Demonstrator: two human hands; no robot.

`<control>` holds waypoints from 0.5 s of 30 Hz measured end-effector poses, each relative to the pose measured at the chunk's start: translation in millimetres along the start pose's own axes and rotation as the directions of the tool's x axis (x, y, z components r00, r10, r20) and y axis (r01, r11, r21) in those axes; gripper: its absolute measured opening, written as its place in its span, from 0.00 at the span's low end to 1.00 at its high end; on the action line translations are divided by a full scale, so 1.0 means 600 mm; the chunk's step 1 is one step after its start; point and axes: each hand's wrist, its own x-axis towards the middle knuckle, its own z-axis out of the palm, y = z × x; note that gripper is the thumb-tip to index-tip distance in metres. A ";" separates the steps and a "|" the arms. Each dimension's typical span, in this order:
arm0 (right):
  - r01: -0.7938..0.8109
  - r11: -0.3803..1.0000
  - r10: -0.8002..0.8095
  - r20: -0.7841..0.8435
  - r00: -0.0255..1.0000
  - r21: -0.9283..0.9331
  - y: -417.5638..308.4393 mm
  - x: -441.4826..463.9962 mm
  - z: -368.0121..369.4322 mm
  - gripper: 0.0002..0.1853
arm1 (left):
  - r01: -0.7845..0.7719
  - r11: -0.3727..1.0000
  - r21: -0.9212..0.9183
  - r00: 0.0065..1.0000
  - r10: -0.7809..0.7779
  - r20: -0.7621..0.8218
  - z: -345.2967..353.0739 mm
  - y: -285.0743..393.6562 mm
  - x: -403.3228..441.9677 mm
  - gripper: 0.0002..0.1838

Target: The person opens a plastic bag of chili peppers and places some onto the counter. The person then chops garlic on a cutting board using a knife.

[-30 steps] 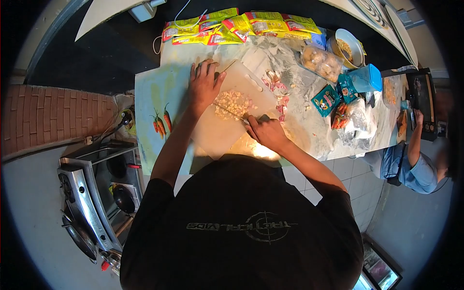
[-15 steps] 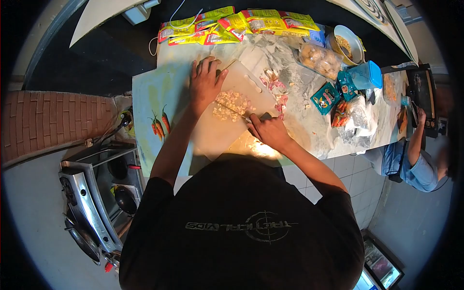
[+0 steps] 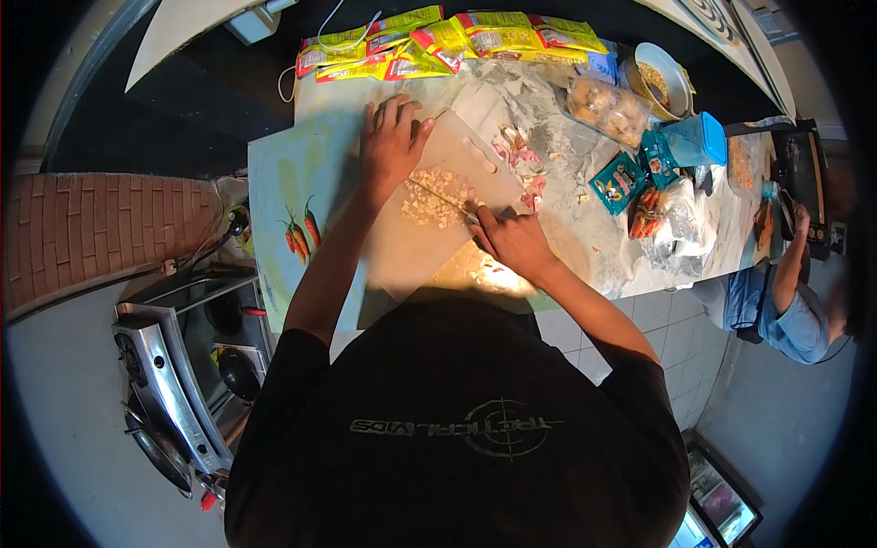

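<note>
My right hand (image 3: 514,243) is closed round the handle of a knife (image 3: 440,194), whose thin blade lies across a pile of chopped pale pieces (image 3: 422,212). The pieces rest on a white cutting board (image 3: 411,251) set at an angle on the table. My left hand (image 3: 395,146) lies with fingers spread at the board's upper left edge and holds nothing. Reddish-white peelings (image 3: 533,193) are scattered just right of the board. To the left, several red chillies (image 3: 298,239) lie on the bluish tabletop (image 3: 274,178).
Yellow and red packets (image 3: 493,41) line the table's back edge. At the right are a bowl (image 3: 678,84), a bag of round items (image 3: 607,110), a blue-lidded container (image 3: 699,142) and green packets (image 3: 618,183). A person (image 3: 795,310) works at far right; a stove (image 3: 164,374) stands lower left.
The knife blade has swung slightly over the chopped pieces and my right hand has shifted a little. My left hand stays spread at the board's edge. The view has moved slightly.
</note>
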 end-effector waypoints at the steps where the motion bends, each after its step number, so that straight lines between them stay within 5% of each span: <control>1: -0.002 1.000 0.002 -0.004 1.000 0.016 0.001 -0.001 0.000 0.20 | 0.003 1.000 -0.002 1.000 -0.003 0.006 0.000 0.000 0.002 0.19; 15: -0.024 1.000 0.024 -0.002 1.000 0.014 0.011 0.007 0.006 0.21 | -0.030 0.999 -0.017 0.999 0.030 -0.029 0.016 -0.007 0.016 0.19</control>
